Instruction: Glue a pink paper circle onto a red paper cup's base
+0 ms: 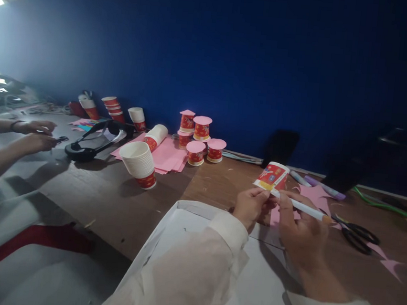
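Right of centre, above the counter (218, 182): left hand (250, 206) pinches a tilted red paper cup (269, 175) near its edge; right hand (305, 234), fingers curled, grips a white pen (306, 207), end at that edge. Likely pen-work underway; next move calls for steady cup, light pressure.

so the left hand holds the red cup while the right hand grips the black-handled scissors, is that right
Not quite: in the head view the right hand grips a white pen-like tool, not the black-handled scissors, which lie on the table. The left hand does hold the red cup.
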Tool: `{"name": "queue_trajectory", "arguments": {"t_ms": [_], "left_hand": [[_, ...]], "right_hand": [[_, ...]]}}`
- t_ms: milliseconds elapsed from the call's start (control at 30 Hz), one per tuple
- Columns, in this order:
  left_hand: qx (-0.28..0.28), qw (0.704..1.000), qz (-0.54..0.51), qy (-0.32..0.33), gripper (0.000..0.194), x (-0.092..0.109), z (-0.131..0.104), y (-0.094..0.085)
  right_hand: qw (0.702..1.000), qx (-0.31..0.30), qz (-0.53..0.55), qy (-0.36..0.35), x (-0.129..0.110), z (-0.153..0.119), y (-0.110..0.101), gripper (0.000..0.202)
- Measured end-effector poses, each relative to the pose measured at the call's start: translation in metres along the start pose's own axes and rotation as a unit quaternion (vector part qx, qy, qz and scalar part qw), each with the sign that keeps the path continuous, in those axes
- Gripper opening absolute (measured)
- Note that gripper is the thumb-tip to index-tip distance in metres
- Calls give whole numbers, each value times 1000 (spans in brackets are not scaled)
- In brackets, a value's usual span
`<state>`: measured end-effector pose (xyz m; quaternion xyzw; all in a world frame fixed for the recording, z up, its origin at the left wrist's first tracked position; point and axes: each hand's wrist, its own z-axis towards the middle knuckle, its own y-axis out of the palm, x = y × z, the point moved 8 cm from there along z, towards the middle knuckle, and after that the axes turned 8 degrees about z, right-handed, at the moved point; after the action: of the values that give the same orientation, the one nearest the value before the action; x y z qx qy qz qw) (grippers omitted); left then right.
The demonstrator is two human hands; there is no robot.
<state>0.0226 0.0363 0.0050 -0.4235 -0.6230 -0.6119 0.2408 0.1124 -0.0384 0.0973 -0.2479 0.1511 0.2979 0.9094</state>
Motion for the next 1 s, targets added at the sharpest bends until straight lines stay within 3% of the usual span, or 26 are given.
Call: {"name": "queue_trajectory", "arguments": {"t_ms": [500,1000], "left_hand": [[10,999,-33,-32,32,-3,-1,-1],[3,999,-34,-22,29,-2,-2,2]], "right_hand": [[995,52,35,83,7,-1,-7,27],[998,47,31,22,3,0,-5,22]]}}
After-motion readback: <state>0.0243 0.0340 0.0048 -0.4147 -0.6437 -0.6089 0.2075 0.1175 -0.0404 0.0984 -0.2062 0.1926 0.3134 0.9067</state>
